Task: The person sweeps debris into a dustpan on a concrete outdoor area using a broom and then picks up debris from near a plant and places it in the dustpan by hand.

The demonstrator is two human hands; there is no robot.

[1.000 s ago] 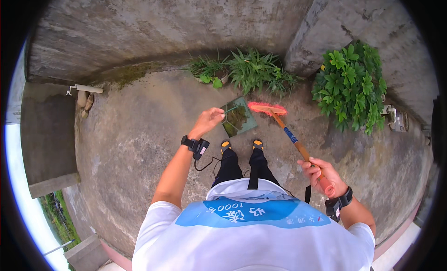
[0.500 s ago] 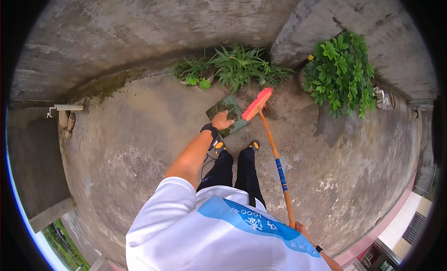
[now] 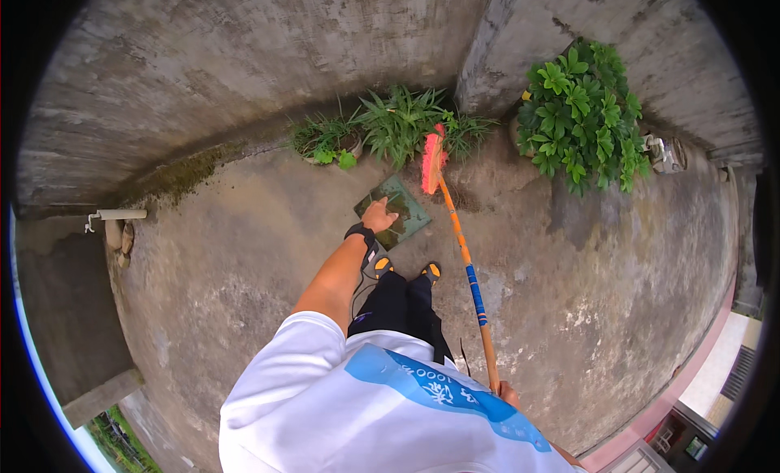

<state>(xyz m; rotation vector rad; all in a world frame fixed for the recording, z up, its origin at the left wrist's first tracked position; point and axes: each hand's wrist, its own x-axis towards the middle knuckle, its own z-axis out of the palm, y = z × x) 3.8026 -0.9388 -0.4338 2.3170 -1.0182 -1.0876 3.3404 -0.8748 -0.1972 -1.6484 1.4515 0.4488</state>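
Note:
My right hand (image 3: 509,393) is closed round the lower end of a long orange handle (image 3: 457,229), partly hidden by my shirt. The handle belongs to a push broom (image 3: 431,161) with pink-red bristles and an orange head; a blue wrapped band (image 3: 475,291) circles its middle. The broom head is up near the plants, with bristles facing left. My left hand (image 3: 379,215) is stretched forward, fingers apart and holding nothing, over a wet-looking dark green square panel (image 3: 412,216) on the ground. Whether it touches the panel I cannot tell.
Spiky green plants (image 3: 398,123) grow along the far wall (image 3: 268,50). A leafy bush (image 3: 581,115) stands at the right corner. A white pipe with a tap (image 3: 118,214) and stones (image 3: 123,239) lie at the left. My shoes (image 3: 383,266) stand on the concrete ground.
The broom head has swung up and to the left and now stands more upright. My left hand stays over the panel, its fingers slightly shifted. The view has tilted a little.

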